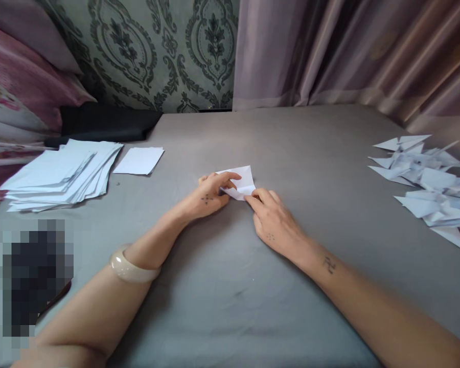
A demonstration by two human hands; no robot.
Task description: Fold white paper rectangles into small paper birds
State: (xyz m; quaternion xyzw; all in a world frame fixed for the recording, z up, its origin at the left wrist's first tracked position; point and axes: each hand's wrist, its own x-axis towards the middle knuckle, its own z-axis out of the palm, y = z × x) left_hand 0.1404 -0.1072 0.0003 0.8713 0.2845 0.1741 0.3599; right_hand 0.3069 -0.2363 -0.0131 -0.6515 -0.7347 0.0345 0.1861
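A small white sheet of paper, creased and partly folded, lies on the grey surface in front of me. My left hand holds its left side, with the index finger reaching over the paper and the thumb low at the near edge. At the lower right corner, my right hand grips the paper between closed fingertips. The near edge is turned up between the two hands. My left palm and fingers hide part of the left side.
Large white sheets are stacked at the left, beside a smaller pile of square paper. Several folded paper cranes cluster at the far right. Black folded fabric lies at the back left, and a blurred-out dark object at the lower left.
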